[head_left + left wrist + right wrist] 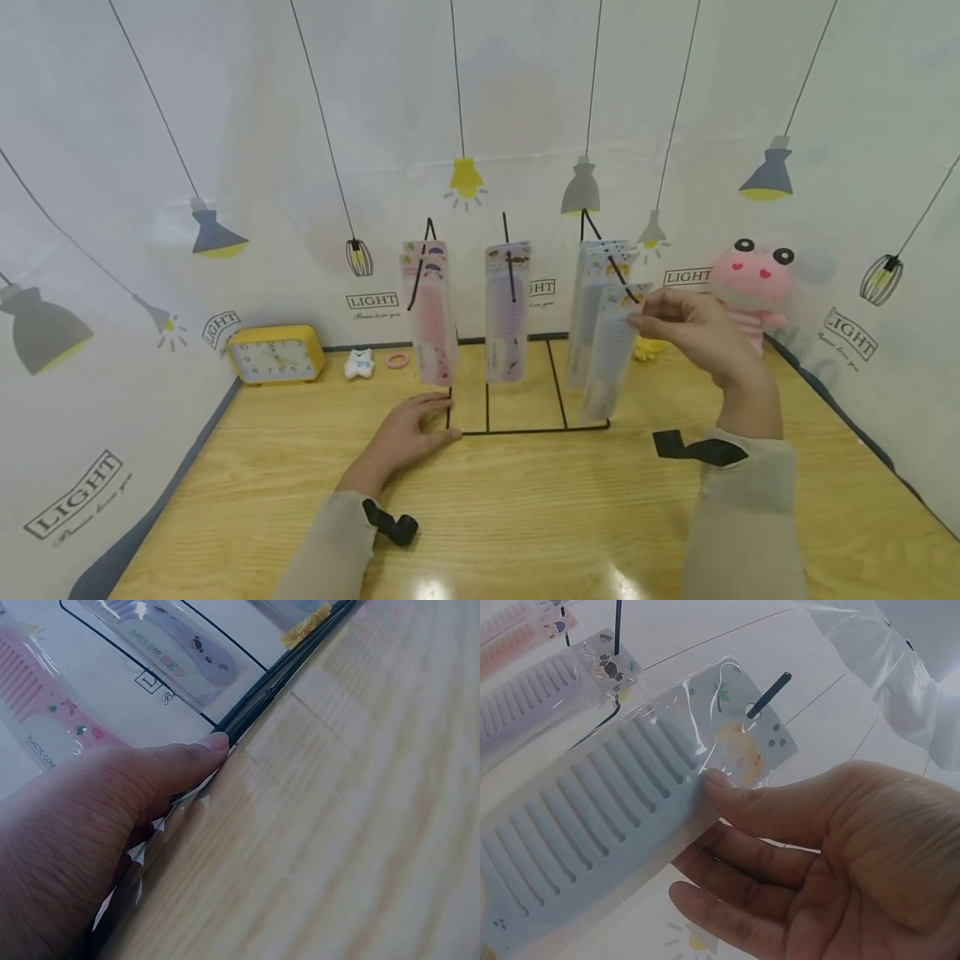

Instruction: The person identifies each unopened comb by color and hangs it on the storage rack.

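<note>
Right hand (693,329) right of centre frame, thumb and fingers pinching packaged blue comb (609,358) at tip of right hook. Left hand (405,437) lower centre, fingers flat, pressing wire rack (525,431) base on desk (525,517). Pink comb (433,321) hangs above it.

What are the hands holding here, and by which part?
The right hand pinches the packaged blue comb near its card top, by the peg hole. The left hand rests on the black wire rack at its base, holding nothing.
</note>
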`<state>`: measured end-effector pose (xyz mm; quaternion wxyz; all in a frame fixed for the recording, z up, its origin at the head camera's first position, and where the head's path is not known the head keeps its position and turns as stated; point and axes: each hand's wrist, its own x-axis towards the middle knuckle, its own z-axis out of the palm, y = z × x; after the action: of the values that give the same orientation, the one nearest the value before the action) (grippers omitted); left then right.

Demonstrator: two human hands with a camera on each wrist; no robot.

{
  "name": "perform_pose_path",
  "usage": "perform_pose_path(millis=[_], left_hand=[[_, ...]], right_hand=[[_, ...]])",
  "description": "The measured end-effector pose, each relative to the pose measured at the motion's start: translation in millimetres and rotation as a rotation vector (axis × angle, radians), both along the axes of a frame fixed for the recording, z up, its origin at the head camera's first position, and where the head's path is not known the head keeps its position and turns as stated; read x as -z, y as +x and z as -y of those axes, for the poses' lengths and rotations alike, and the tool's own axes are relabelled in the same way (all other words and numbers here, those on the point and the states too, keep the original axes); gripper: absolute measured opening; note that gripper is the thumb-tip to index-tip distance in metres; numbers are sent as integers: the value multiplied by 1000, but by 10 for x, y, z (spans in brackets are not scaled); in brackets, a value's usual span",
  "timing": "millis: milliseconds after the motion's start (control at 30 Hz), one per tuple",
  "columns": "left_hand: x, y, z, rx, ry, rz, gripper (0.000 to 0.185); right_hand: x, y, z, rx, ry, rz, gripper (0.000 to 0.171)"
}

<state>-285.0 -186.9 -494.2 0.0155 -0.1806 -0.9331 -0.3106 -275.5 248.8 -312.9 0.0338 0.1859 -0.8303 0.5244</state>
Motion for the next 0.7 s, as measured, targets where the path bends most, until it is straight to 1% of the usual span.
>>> perform_pose_path(millis=[200, 367, 500, 700], left_hand=[[39, -27, 11, 1, -17, -22, 65], [88, -30, 22, 0, -22, -8, 66], [85, -34, 21, -1, -20, -7, 66], [63, -37, 11, -4, -5, -8, 66]], right_hand=[[15, -2, 5, 19, -31, 7, 33], [51, -31, 70, 61, -65, -6, 34], [64, -88, 128, 104, -85, -33, 37], [90, -155, 210, 163, -159, -3, 40]])
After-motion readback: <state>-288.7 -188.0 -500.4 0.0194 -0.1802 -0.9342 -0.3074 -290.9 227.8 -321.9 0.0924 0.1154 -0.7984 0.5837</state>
